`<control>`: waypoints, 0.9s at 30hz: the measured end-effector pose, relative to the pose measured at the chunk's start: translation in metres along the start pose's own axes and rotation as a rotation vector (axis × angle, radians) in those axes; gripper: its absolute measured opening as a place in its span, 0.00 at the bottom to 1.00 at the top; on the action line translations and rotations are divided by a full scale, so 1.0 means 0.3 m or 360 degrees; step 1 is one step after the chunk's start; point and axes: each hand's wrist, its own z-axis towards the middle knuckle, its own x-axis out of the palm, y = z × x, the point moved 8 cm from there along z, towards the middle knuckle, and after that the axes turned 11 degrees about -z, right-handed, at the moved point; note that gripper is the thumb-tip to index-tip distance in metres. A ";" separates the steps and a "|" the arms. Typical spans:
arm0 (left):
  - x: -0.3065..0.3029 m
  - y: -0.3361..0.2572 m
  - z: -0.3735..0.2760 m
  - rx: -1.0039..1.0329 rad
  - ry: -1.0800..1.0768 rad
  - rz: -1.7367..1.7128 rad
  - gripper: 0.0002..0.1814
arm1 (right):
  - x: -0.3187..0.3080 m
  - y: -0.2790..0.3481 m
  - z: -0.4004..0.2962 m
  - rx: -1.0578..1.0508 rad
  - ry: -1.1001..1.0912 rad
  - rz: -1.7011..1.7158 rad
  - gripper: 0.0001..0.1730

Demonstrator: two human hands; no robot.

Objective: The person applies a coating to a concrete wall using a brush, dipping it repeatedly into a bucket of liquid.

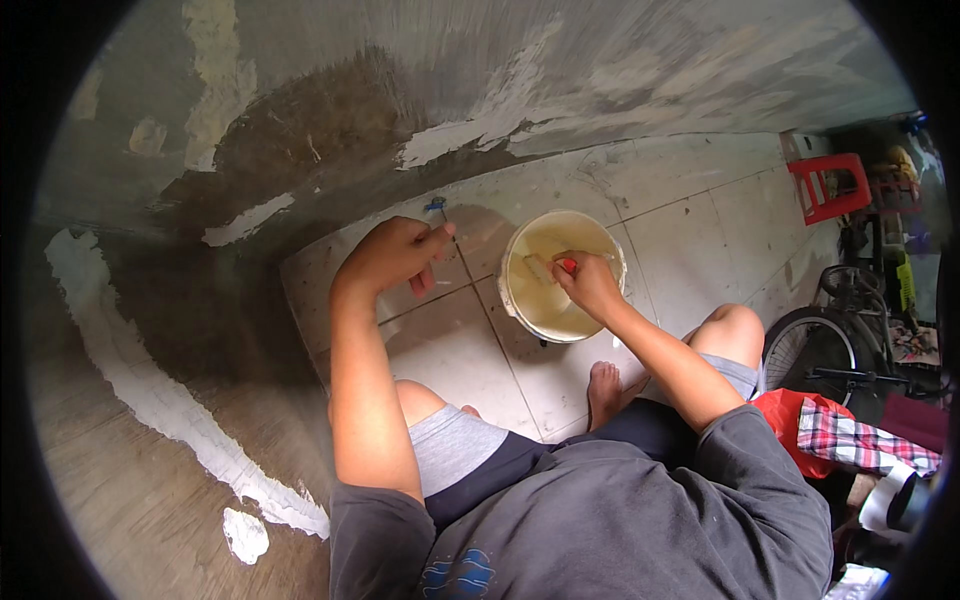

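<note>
A white plastic bucket (510,296) stands on the tiled floor in front of me, with pale residue on its inner wall. Inside its mouth my right hand (589,281) grips a red-handled tool (570,265). The tool's pale working end points left towards the inner wall; whether it is a brush or a scraper is unclear. My left hand (394,251) hangs in the air left of the bucket, apart from it and near the wall. Its wrist is bent and its fingers are loosely spread, with nothing visible in them.
A grey plastered wall (315,112) with white filler patches rises ahead and to my left. At the right stand a red plastic chair (829,187) and a bicycle (817,345). A red bag (795,427) and checked cloth (862,439) lie beside me. My bare foot (604,390) is below the bucket.
</note>
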 end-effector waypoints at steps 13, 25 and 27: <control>0.082 -0.104 -0.149 0.0067 -0.0227 0.0043 0.29 | -0.217 -0.097 0.136 0.0486 0.0477 0.0650 0.18; 0.222 -0.240 -0.454 0.0378 -0.0480 0.0212 0.19 | -0.061 0.007 0.132 -0.0290 0.0454 -0.0299 0.16; 0.226 -0.257 -0.491 0.0426 -0.0564 0.0307 0.19 | -0.002 -0.009 0.132 -0.0288 0.0441 -0.0382 0.17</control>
